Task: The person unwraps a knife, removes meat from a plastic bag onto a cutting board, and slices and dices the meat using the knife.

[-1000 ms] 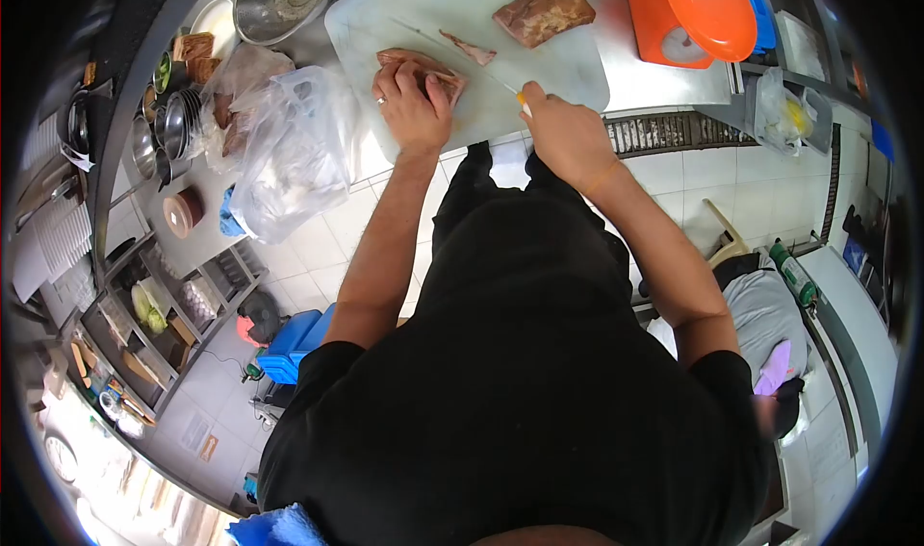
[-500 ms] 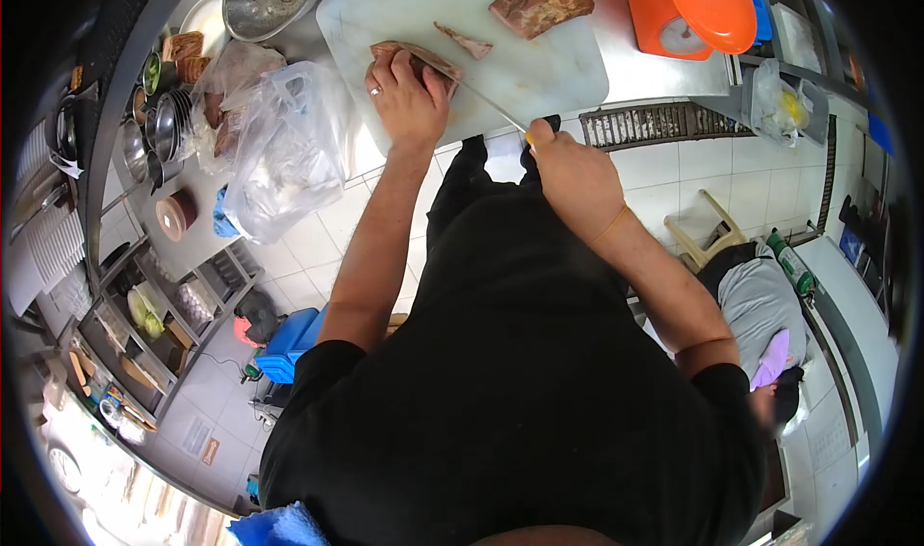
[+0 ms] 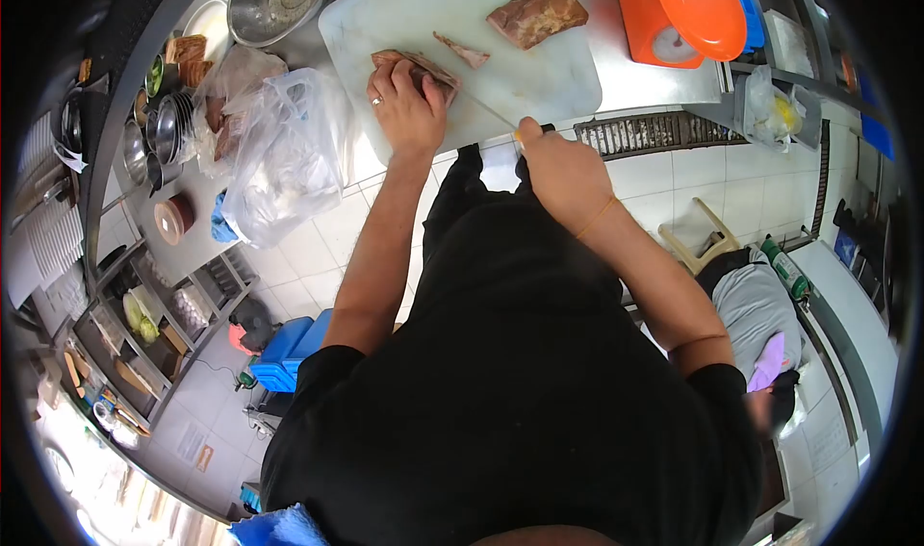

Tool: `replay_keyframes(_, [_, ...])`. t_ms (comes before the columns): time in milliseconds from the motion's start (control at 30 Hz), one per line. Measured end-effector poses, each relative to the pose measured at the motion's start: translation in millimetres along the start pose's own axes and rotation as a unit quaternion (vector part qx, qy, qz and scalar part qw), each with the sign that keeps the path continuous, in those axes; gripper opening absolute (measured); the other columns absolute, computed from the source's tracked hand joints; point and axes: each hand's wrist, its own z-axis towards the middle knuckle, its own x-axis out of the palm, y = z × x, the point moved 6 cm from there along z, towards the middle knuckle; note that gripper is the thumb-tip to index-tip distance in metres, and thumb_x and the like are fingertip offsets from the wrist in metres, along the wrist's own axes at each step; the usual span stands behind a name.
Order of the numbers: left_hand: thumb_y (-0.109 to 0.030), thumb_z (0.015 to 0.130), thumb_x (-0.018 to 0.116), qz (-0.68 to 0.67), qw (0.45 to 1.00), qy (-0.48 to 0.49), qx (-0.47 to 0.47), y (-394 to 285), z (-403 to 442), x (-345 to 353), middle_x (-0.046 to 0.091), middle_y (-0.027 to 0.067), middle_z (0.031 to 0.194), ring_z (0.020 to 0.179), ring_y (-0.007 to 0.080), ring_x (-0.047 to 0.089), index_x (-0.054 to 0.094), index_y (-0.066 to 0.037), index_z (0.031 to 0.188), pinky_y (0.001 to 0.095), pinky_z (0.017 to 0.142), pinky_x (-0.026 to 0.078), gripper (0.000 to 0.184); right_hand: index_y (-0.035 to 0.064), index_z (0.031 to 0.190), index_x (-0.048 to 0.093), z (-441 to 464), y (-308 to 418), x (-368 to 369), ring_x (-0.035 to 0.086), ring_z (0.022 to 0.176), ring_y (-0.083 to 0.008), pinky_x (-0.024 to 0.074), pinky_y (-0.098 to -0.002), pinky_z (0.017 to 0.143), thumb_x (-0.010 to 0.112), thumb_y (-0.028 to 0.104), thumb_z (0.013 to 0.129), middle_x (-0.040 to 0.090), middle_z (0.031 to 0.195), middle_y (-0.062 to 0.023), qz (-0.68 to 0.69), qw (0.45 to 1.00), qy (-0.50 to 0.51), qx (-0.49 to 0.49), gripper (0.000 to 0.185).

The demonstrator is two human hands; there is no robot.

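Observation:
On a white cutting board (image 3: 539,89), my left hand (image 3: 404,108) is pressed over a piece of meat (image 3: 435,68), its fingers curled on top. A ring shows on one finger. My right hand (image 3: 568,166) is closed around the handle of a knife (image 3: 486,111). The blade reaches left to the right end of that meat; whether it is inside the meat I cannot tell. A thin strip of meat (image 3: 462,50) lies a little to the right of my left hand. Farther right rests a bigger meat chunk (image 3: 537,17), touched by neither hand.
Right of the board stands an orange scale (image 3: 659,26) with a round pan. A steel bowl (image 3: 274,7), a clear plastic bag (image 3: 289,152) and stacked dark bowls (image 3: 171,123) are on the left. Another person (image 3: 760,315) is at the lower right, near a beige stool (image 3: 707,243).
The knife and my right hand have shifted slightly left. My left hand stays on the meat, with more of its cut side showing. The whole view has moved a little.

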Motion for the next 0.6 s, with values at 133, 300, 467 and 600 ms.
replay_keyframes(133, [-0.023,0.096,0.063,-0.016,1.0,-0.007,-0.013,6,-1,5,0.053,0.0257,0.135,0.129,0.0486,0.047,0.057,0.001,0.131,0.0609,0.111,0.04,0.043,0.0001,0.113,0.054,16,2,11,0.076,0.083,-0.0418,0.0605,-0.0526,0.073,0.05,0.008,0.102,0.075,0.094,-0.0238,0.006,1.0,-0.02,-0.017,0.014])
replay_keyframes(300, [-0.024,0.097,0.063,-0.022,1.0,-0.015,-0.001,6,-3,3,0.053,0.0251,0.136,0.13,0.0479,0.047,0.057,0.0,0.132,0.0605,0.111,0.04,0.043,0.0001,0.116,0.053,54,5,37,0.076,0.083,-0.0427,0.0598,-0.0535,0.072,0.049,0.01,0.103,0.074,0.096,-0.0251,0.006,0.998,-0.051,-0.037,0.017])
replay_keyframes(467, [-0.024,0.097,0.063,-0.028,0.999,-0.026,-0.007,3,-2,1,0.053,0.0241,0.137,0.131,0.0473,0.047,0.057,-0.001,0.133,0.0605,0.112,0.039,0.043,0.0023,0.119,0.051,19,-7,29,0.074,0.079,-0.0438,0.0588,-0.0549,0.071,0.047,0.015,0.106,0.073,0.095,-0.0243,0.014,0.999,-0.034,-0.002,0.018])
replay_keyframes(600, [-0.024,0.098,0.062,-0.039,0.998,-0.037,-0.024,4,-7,2,0.053,0.0245,0.138,0.132,0.0475,0.046,0.058,-0.001,0.133,0.0604,0.112,0.039,0.042,0.0036,0.12,0.05,13,-19,50,0.074,0.082,-0.0428,0.0589,-0.0552,0.072,0.047,0.016,0.106,0.073,0.094,-0.0227,-0.004,1.0,-0.029,0.002,0.019])
